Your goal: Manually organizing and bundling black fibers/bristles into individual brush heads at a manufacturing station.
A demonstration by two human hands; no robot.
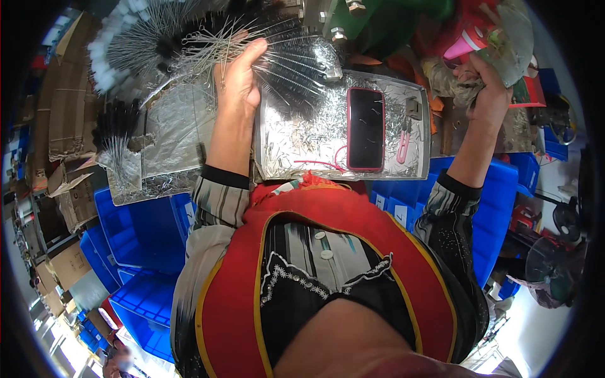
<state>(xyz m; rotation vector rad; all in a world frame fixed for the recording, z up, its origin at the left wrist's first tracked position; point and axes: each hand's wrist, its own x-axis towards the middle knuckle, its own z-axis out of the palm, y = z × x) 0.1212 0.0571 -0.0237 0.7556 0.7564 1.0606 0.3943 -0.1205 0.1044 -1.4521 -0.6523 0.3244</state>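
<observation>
My left hand (242, 75) is closed around a loose bundle of thin wire brushes (287, 60), thumb on top. Their black bristles fan to the right, and bare looped wire ends stick out to the left. Behind it lies a big heap of similar wire brushes (148, 44), some with white tips. At the far right, my right hand (491, 94) has its fingers curled in at crumpled greyish material (463, 88), beside a red and pink thing (465, 45) and a clear plastic bag (513, 38). What its fingers grip is hidden.
A shallow white tray (302, 148) strewn with wire offcuts holds a phone (365, 129) in a pink case and a pink-handled cutter (403, 143). A green machine (391, 22) with bolts stands behind. Blue bins (148, 220) sit below the bench, cardboard boxes (72, 107) at left.
</observation>
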